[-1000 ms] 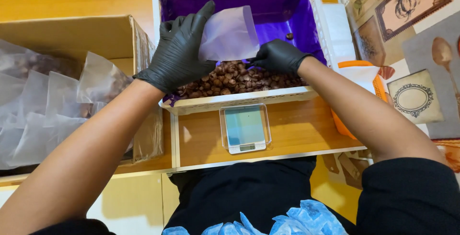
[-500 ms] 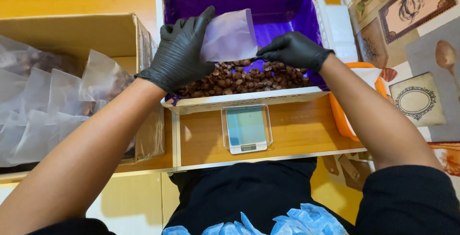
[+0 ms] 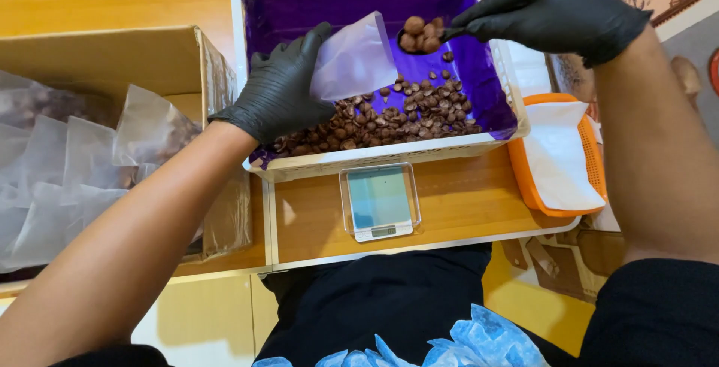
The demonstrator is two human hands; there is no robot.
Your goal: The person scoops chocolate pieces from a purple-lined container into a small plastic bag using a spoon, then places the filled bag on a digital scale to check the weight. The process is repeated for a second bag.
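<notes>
Both hands wear black gloves. My left hand (image 3: 281, 86) holds a small frosted plastic pouch (image 3: 353, 58) open above a white basket (image 3: 374, 159) lined with purple plastic. Brown round nuts (image 3: 389, 116) lie heaped along the basket's near side. My right hand (image 3: 550, 9) grips a spoon (image 3: 422, 36) loaded with several nuts, its bowl right beside the pouch's mouth. A small digital scale (image 3: 378, 202) with a clear tray sits on the wooden desk in front of the basket, with nothing on it.
A cardboard box (image 3: 112, 60) at the left holds several filled clear pouches (image 3: 60, 180). An orange basket (image 3: 558, 153) with white sheets stands at the right of the scale. Framed pictures lie at the far right.
My right hand has lifted out of the nut heap with a spoonful and brought it up to the pouch's mouth. The left hand has kept the pouch nearly still.
</notes>
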